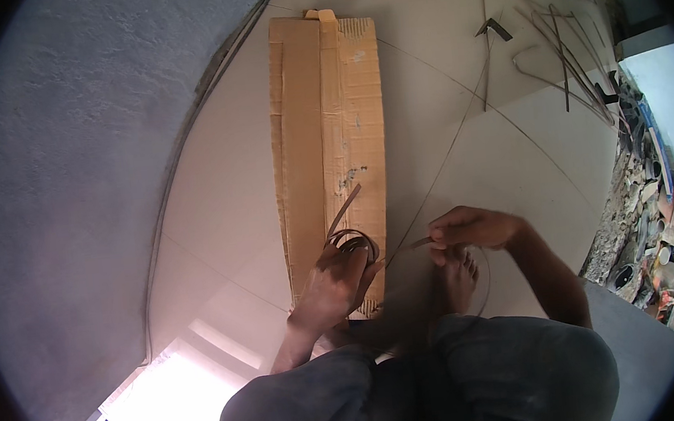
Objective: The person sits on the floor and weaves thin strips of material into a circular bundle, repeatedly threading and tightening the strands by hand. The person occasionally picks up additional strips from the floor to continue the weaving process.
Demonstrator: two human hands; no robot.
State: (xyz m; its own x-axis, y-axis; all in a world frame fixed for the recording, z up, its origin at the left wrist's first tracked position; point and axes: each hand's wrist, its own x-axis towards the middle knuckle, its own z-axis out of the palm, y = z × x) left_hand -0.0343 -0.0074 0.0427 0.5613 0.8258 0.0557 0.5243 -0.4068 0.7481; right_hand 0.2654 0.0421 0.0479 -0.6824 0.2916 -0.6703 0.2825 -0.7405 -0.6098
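My left hand (331, 285) is closed round a small coil of dark brown flat strip (368, 244), held above the near part of a long cardboard piece (303, 133). One end of the strip sticks up out of the coil, away from me. To the right, my right hand (471, 228) pinches a stretch of strip (418, 243) between thumb and fingers. A thin loop of it seems to hang below that hand, near my bare foot (459, 280); motion blurs this part. Whether both hands hold one continuous strip I cannot tell.
Several bent brown strips or rods (560, 55) lie on the tiled floor (460, 151) at the far right, with small black angled pieces (495, 30) among them. Rubble and scraps (636, 240) line the right edge. A grey wall (106, 134) bounds the left.
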